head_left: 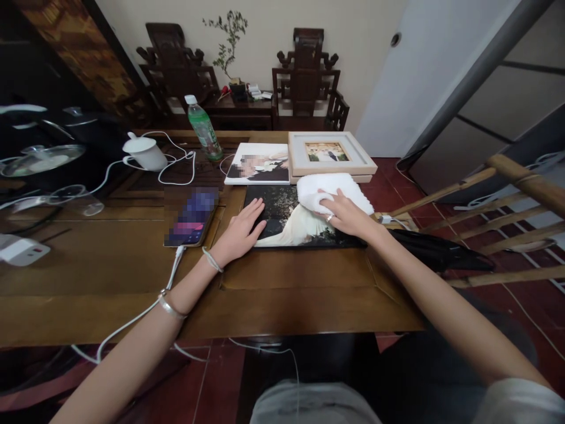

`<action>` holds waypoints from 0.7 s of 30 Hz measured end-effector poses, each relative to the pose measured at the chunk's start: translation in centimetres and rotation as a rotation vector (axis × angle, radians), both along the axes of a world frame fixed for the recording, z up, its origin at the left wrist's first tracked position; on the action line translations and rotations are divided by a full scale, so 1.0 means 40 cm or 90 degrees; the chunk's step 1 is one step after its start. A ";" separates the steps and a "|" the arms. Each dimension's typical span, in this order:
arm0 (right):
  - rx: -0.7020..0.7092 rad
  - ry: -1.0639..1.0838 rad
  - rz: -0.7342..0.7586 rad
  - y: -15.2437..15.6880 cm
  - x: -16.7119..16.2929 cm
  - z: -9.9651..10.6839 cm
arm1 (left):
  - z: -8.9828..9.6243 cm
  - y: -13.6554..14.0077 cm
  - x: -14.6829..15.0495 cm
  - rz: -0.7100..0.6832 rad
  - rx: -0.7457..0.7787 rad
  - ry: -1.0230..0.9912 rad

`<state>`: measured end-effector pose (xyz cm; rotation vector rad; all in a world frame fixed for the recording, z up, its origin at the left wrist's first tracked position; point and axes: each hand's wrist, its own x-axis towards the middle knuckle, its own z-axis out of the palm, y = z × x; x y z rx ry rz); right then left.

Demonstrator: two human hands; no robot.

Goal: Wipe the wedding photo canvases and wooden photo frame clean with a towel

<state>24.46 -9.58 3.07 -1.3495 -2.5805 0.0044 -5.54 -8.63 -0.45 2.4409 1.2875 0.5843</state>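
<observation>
A dark photo panel [282, 227] with a white gown printed on it lies flat near the middle of the wooden table. Flat on its left edge rests my left hand [243, 228], fingers stretched out and holding nothing. My right hand [346, 215] grips a folded white towel [333, 187], pressing it on the upper right part of the panel and covering that corner. Just behind the panel are a white-edged photo print [258, 150] and a pale framed photo [371, 162], which sits on top of another frame.
Left of the panel lies a phone [192, 218] on a white charging cable. Behind it stand a green-labelled bottle [205, 129] and a white lidded cup [145, 154]. A clear plastic cup [79, 200] lies farther left. A wooden rack [521, 182] stands at the right.
</observation>
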 end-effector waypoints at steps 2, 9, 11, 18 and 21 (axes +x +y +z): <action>0.006 -0.006 0.000 -0.041 -0.008 -0.004 | -0.001 0.000 0.001 0.002 -0.003 0.002; -0.061 -0.019 0.099 -0.282 -0.040 0.016 | 0.002 0.000 0.007 0.003 0.002 0.011; -0.090 -0.017 0.115 -0.313 -0.047 0.029 | 0.003 0.000 0.007 0.005 0.001 0.016; -0.144 0.026 0.086 -0.172 -0.098 0.061 | 0.002 0.001 0.005 0.010 -0.002 0.016; -0.109 0.047 0.053 -0.059 -0.132 0.055 | 0.001 0.003 0.004 0.007 0.001 0.011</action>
